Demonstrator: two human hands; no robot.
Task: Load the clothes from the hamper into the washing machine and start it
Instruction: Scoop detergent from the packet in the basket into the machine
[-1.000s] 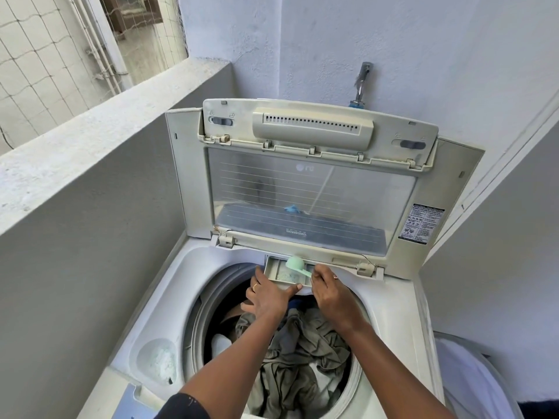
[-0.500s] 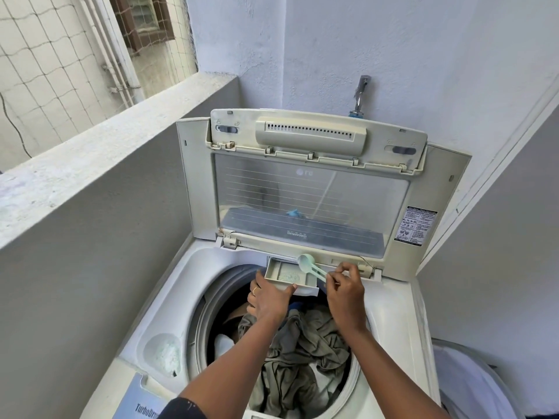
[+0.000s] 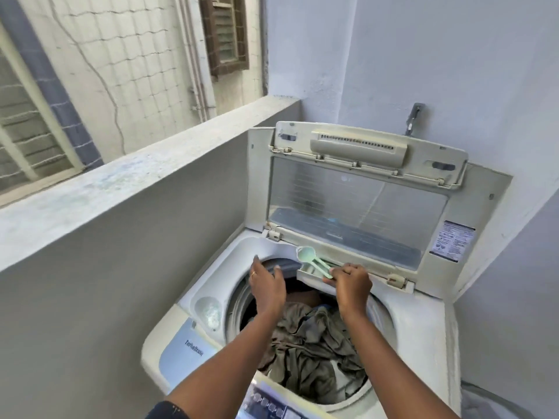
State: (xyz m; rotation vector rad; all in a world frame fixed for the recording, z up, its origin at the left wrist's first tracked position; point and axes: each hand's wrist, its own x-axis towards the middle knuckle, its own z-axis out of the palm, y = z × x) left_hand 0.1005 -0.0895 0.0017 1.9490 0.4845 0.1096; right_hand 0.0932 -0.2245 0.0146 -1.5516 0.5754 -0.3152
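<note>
Left hand (image 3: 267,285) now off the drawer (image 3: 308,273)

The button panel (image 3: 269,403) at 6 o'clock is cut off by the bottom edge. The sticker (image 3: 452,241) at 3 o'clock has words too small to read. The right hand (image 3: 352,282) hides the end of the green scoop (image 3: 311,260). Both arms (image 3: 390,358) cover some of the clothes (image 3: 311,352).

A thin ring (image 3: 252,274) sits on the left hand (image 3: 267,287). A dark sleeve (image 3: 165,411) covers the upper left arm.
</note>
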